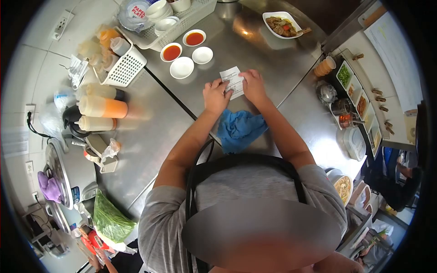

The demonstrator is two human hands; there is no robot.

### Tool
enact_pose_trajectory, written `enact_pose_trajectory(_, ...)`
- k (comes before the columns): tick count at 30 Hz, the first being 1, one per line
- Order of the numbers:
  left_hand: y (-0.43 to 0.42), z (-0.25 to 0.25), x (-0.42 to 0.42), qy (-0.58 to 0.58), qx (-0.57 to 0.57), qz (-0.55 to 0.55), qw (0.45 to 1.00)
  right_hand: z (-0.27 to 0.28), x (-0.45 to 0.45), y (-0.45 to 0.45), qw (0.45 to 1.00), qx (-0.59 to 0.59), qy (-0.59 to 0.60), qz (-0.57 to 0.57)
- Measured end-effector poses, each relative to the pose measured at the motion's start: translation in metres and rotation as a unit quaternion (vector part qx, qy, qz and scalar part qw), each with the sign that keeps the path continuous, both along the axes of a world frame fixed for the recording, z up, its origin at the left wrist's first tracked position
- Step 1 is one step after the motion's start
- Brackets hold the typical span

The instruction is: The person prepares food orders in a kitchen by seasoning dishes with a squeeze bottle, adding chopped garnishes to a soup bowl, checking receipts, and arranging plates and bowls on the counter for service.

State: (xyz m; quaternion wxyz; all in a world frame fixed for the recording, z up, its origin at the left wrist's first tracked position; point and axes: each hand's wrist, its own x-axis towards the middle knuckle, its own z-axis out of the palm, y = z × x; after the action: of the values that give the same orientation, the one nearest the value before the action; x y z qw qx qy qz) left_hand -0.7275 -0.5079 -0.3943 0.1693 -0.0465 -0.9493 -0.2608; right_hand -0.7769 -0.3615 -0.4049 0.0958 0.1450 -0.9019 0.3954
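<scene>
A printed paper slip (233,83) lies between my two hands over the steel counter. My left hand (215,94) has its fingers curled on the slip's left edge. The thumb and fingers of my right hand (253,85) pinch its upper right edge. Just below my hands, a crumpled blue cloth (240,131) rests near the counter's front edge. Beyond my left hand sit small white bowls, two with red sauce (171,53) and two bare, one of them a white bowl (181,68) close by.
A white dish of cooked food (281,24) stands at the back right. Squeeze bottles (104,106) and a white basket (123,66) line the left. Garnish trays (356,93) run along the right. Other people's limbs show at the lower left and far right.
</scene>
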Motion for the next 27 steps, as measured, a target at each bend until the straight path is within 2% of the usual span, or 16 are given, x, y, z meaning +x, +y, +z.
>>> enact_pose_trajectory(2,-0.001,0.004,0.001,0.005,-0.002,-0.013,1.0,0.006,0.011,-0.001,0.995,0.094,0.023,-0.001)
enact_pose_trajectory(5,-0.002,0.002,0.0,0.0,0.001,-0.013,1.0,0.014,0.024,-0.011,0.986,0.149,0.067,0.039)
enact_pose_trajectory(8,-0.004,0.004,0.001,-0.007,0.001,-0.026,1.0,0.009,0.019,-0.005,0.982,0.163,0.091,0.02)
enact_pose_trajectory(11,-0.003,0.007,0.002,-0.01,-0.001,-0.02,1.0,0.013,0.006,0.019,0.959,0.22,0.123,-0.126)
enact_pose_trajectory(13,-0.002,0.003,0.001,0.01,-0.009,-0.05,0.999,-0.001,-0.004,0.041,0.981,0.108,0.095,-0.127)
enact_pose_trajectory(14,-0.005,-0.001,-0.001,0.02,-0.018,-0.056,0.998,-0.014,-0.009,0.048,0.977,0.111,0.121,-0.139)
enact_pose_trajectory(16,-0.013,-0.015,-0.007,0.052,0.051,-0.121,0.99,-0.023,-0.013,0.051,0.977,0.086,0.129,-0.145)
enact_pose_trajectory(17,-0.02,-0.01,-0.01,0.044,0.09,-0.099,0.99,-0.02,-0.011,0.05,0.981,0.063,0.11,-0.146)
enact_pose_trajectory(19,-0.035,0.011,-0.016,0.035,0.173,-0.065,0.982,-0.012,-0.008,0.046,0.978,0.102,0.099,-0.154)
enact_pose_trajectory(22,-0.097,0.063,-0.04,0.169,0.199,-0.002,0.965,-0.007,-0.005,0.041,0.972,0.144,0.078,-0.168)
enact_pose_trajectory(25,-0.19,0.12,-0.075,0.257,0.178,0.119,0.942,-0.006,-0.003,0.038,0.968,0.168,0.077,-0.17)
enact_pose_trajectory(26,-0.228,0.142,-0.087,0.328,0.127,0.123,0.928,-0.006,-0.004,0.038,0.967,0.175,0.073,-0.169)
enact_pose_trajectory(27,-0.26,0.168,-0.092,0.341,0.082,0.18,0.919,-0.006,-0.005,0.037,0.966,0.18,0.071,-0.171)
